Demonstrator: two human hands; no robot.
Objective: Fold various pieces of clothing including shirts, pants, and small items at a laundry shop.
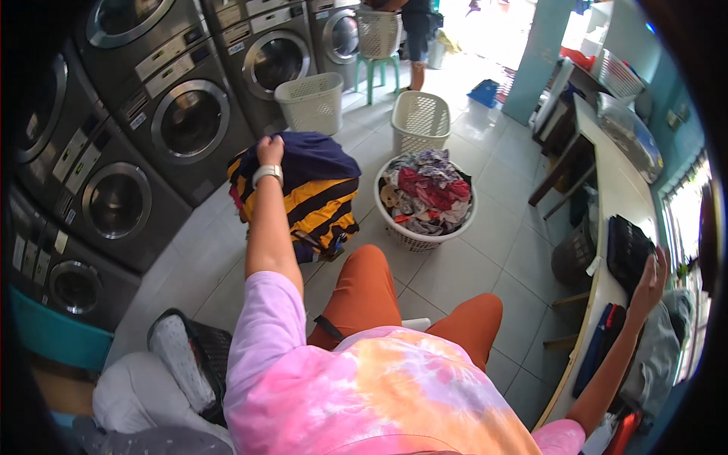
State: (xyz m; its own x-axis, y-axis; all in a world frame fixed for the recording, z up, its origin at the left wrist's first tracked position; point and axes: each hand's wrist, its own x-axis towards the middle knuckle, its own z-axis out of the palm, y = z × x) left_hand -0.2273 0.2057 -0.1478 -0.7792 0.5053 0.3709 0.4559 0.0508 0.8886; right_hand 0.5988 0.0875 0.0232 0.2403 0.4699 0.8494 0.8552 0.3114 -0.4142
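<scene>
My left hand (271, 150), with a pale watch on the wrist, is reached forward and closed on a navy and yellow striped garment (318, 199). The garment hangs bunched in front of the washers, its lower part spread near my left knee. Out to the right, my right hand (649, 287) is stretched over the long counter, fingers extended, beside a black folded item (628, 246). Whether the fingers touch that item I cannot tell. On the floor ahead stands a round white laundry basket (387, 203) heaped with mixed clothes (434, 189).
Front-loading washers (189, 121) line the left. Two pale laundry baskets (311, 102) (422, 121) stand ahead, and a person (418, 34) is by a green stool (377, 76). The counter (595, 280) bears folded clothes along the right. A dark basket (216, 353) sits behind on my left.
</scene>
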